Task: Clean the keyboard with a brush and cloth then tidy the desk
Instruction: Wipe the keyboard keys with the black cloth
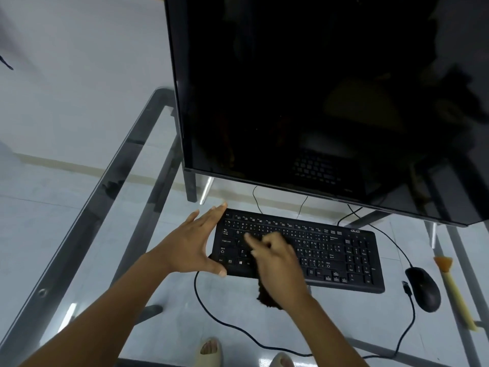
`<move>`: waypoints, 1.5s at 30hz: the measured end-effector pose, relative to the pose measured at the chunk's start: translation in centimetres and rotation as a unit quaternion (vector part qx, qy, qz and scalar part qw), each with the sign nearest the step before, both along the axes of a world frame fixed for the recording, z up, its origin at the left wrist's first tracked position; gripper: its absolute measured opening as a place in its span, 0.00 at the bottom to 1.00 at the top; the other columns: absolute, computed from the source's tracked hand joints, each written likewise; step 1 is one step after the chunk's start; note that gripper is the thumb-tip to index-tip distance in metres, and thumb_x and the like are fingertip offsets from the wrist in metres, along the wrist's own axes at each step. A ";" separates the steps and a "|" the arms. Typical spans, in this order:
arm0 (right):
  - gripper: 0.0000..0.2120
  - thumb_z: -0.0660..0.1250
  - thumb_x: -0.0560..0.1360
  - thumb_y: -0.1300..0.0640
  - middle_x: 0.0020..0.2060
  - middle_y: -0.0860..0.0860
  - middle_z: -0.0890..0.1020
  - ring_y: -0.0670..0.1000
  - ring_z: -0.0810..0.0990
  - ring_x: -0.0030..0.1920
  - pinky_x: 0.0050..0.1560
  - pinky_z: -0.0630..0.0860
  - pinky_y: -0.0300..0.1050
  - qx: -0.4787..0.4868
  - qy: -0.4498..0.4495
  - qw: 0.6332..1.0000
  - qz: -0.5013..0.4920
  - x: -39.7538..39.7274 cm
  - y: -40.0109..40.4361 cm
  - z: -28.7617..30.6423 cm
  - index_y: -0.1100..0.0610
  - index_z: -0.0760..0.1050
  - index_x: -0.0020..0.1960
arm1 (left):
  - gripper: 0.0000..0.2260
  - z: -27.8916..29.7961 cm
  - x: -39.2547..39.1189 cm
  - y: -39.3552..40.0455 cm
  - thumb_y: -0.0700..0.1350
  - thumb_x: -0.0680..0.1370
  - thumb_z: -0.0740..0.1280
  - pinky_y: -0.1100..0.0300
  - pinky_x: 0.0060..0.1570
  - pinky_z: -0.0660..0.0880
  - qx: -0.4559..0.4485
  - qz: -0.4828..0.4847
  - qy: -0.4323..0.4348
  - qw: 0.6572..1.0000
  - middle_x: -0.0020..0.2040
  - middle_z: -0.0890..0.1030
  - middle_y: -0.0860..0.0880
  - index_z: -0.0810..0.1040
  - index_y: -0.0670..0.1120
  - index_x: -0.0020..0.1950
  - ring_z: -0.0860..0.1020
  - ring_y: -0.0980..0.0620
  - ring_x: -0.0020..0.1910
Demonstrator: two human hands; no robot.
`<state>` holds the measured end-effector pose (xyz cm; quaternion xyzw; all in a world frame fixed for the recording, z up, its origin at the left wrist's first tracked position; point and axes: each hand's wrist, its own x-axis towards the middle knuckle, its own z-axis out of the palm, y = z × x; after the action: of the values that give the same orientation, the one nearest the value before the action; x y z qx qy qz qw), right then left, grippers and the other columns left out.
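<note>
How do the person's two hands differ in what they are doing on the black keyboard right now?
The left hand is spread open with straight fingers, bracing the left end of the black keyboard and holding nothing. The right hand lies over the keys, pressing a dark brown cloth that pokes out beneath it; it looks blurred. The left hand sits at the keyboard's edge, the right hand over its middle-left keys. Both are bare and touch the keyboard.

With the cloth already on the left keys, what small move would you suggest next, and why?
Probably sweep the right hand and the dark cloth under it rightward along the keyboard. The hand sits over the left-hand keys, so the middle keys and number pad appear not yet covered. The left hand braces the keyboard's left edge, so it should stay put. The brush lies aside, beyond the mouse.
</note>
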<state>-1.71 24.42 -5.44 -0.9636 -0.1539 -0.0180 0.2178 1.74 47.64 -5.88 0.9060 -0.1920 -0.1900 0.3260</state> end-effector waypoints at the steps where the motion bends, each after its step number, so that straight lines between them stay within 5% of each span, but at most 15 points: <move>1: 0.25 0.74 0.70 0.66 0.45 0.50 0.78 0.43 0.70 0.41 0.41 0.78 0.42 0.020 0.001 0.998 -0.058 0.0 -0.8 0.0 0.50 0.77 0.65 | 0.61 -0.1 0.0 0.0 0.71 0.59 0.73 0.62 0.71 0.34 0.000 0.001 0.003 1.000 0.78 0.46 0.59 0.34 0.58 0.76 0.42 0.65 0.75; 3: 0.19 0.68 0.75 0.62 0.47 0.47 0.76 0.40 0.70 0.43 0.51 0.73 0.31 0.025 0.021 0.992 -0.118 -0.8 -0.2 0.3 0.52 0.77 0.65 | 0.61 -0.1 0.1 0.0 0.72 0.59 0.72 0.61 0.72 0.34 -0.002 0.001 0.001 1.000 0.78 0.47 0.59 0.34 0.58 0.76 0.42 0.65 0.75; 5: 0.17 0.57 0.79 0.52 0.47 0.42 0.72 0.46 0.71 0.48 0.49 0.64 0.24 0.062 0.065 0.993 -0.079 -1.9 2.8 0.7 0.49 0.76 0.65 | 0.61 -0.1 0.1 0.0 0.71 0.59 0.73 0.60 0.72 0.34 -0.003 0.000 -0.005 1.000 0.78 0.47 0.58 0.35 0.57 0.77 0.43 0.64 0.76; 8: 0.13 0.57 0.79 0.52 0.46 0.47 0.74 0.53 0.72 0.49 0.48 0.71 0.41 0.051 0.075 0.996 -0.002 -0.3 5.0 0.5 0.47 0.76 0.59 | 0.61 -0.1 0.1 -0.1 0.70 0.59 0.74 0.58 0.74 0.35 -0.002 -0.002 0.002 1.000 0.79 0.48 0.58 0.34 0.56 0.77 0.43 0.64 0.76; 11: 0.18 0.62 0.76 0.61 0.47 0.53 0.73 0.54 0.75 0.45 0.45 0.77 0.48 0.029 0.022 0.997 -0.073 2.8 5.2 -0.2 0.51 0.76 0.64 | 0.61 0.0 0.1 -0.1 0.70 0.59 0.73 0.56 0.75 0.37 0.000 0.002 0.009 1.000 0.79 0.51 0.56 0.33 0.58 0.76 0.45 0.62 0.76; 18: 0.15 0.61 0.77 0.62 0.48 0.50 0.72 0.49 0.72 0.46 0.48 0.70 0.36 0.066 0.063 0.993 -0.077 4.0 4.2 0.7 0.53 0.79 0.60 | 0.61 0.0 0.0 0.0 0.70 0.60 0.73 0.54 0.75 0.37 0.001 0.001 0.010 1.000 0.79 0.51 0.56 0.33 0.58 0.76 0.46 0.62 0.76; 21: 0.14 0.63 0.78 0.64 0.51 0.53 0.75 0.48 0.77 0.45 0.49 0.76 0.32 0.049 0.047 0.978 -0.199 4.5 0.6 0.4 0.56 0.79 0.62 | 0.61 0.1 -0.1 0.0 0.70 0.60 0.73 0.55 0.75 0.37 -0.006 0.003 0.010 1.000 0.79 0.51 0.57 0.33 0.58 0.76 0.46 0.62 0.76; 25: 0.11 0.60 0.77 0.59 0.49 0.48 0.70 0.48 0.69 0.47 0.51 0.73 0.46 0.047 0.064 0.982 -0.169 4.1 4.4 1.0 0.51 0.78 0.56 | 0.61 0.0 0.0 0.0 0.70 0.59 0.73 0.57 0.74 0.35 -0.003 0.002 0.007 1.000 0.79 0.51 0.57 0.33 0.58 0.76 0.46 0.63 0.76; 28: 0.09 0.63 0.76 0.46 0.40 0.50 0.75 0.50 0.73 0.36 0.37 0.72 0.47 0.054 0.033 0.994 -0.088 3.8 7.2 0.9 0.51 0.74 0.43 | 0.61 0.1 0.0 -0.1 0.70 0.59 0.73 0.56 0.75 0.36 -0.004 0.002 -0.002 1.000 0.79 0.50 0.57 0.33 0.58 0.76 0.46 0.63 0.76; 30: 0.06 0.62 0.77 0.55 0.40 0.48 0.72 0.45 0.70 0.38 0.40 0.71 0.42 0.070 0.022 0.995 -0.073 3.9 5.6 1.0 0.52 0.78 0.50 | 0.61 0.1 0.0 -0.1 0.71 0.59 0.73 0.57 0.74 0.36 -0.001 0.000 -0.001 1.000 0.79 0.50 0.57 0.33 0.58 0.76 0.46 0.63 0.76; 33: 0.14 0.58 0.79 0.61 0.47 0.45 0.71 0.36 0.70 0.42 0.42 0.66 0.25 0.117 0.057 0.967 -0.220 5.0 0.1 0.2 0.55 0.78 0.61 | 0.61 0.1 0.1 0.0 0.71 0.59 0.72 0.58 0.74 0.36 0.001 0.001 0.003 1.000 0.79 0.50 0.57 0.32 0.58 0.76 0.46 0.62 0.76; 35: 0.15 0.58 0.80 0.59 0.47 0.49 0.73 0.43 0.71 0.41 0.39 0.71 0.31 0.090 0.028 0.958 -0.270 4.6 -0.7 -0.2 0.49 0.77 0.62 | 0.61 0.1 0.1 -0.1 0.71 0.59 0.73 0.57 0.74 0.35 0.002 0.002 0.002 1.000 0.79 0.50 0.57 0.32 0.58 0.76 0.46 0.62 0.76; 38: 0.13 0.58 0.79 0.51 0.47 0.53 0.75 0.57 0.75 0.44 0.43 0.78 0.53 0.074 0.026 0.984 -0.160 2.5 3.2 -0.2 0.34 0.72 0.58 | 0.62 -0.1 0.2 -0.3 0.68 0.59 0.74 0.58 0.73 0.34 0.000 0.006 0.010 1.000 0.79 0.50 0.57 0.33 0.58 0.76 0.46 0.62 0.76; 41: 0.26 0.64 0.76 0.59 0.50 0.53 0.73 0.53 0.73 0.47 0.49 0.72 0.46 -0.025 0.004 0.998 -0.057 1.1 3.4 -0.6 0.49 0.66 0.73 | 0.61 -0.1 0.2 -0.2 0.68 0.59 0.74 0.58 0.73 0.35 0.002 0.005 0.007 1.000 0.79 0.50 0.56 0.33 0.59 0.75 0.46 0.61 0.76; 45: 0.22 0.55 0.82 0.46 0.52 0.48 0.69 0.48 0.72 0.49 0.53 0.73 0.43 0.064 0.059 0.993 -0.077 1.7 0.0 1.6 0.43 0.61 0.75 | 0.61 -0.1 0.0 -0.1 0.68 0.59 0.74 0.55 0.74 0.37 0.003 0.009 0.006 1.000 0.79 0.49 0.56 0.34 0.59 0.76 0.44 0.60 0.77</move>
<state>0.03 24.42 -3.80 -0.9560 -0.0647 0.0124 0.2860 1.72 47.53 -5.98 0.9076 -0.1817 -0.1930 0.3257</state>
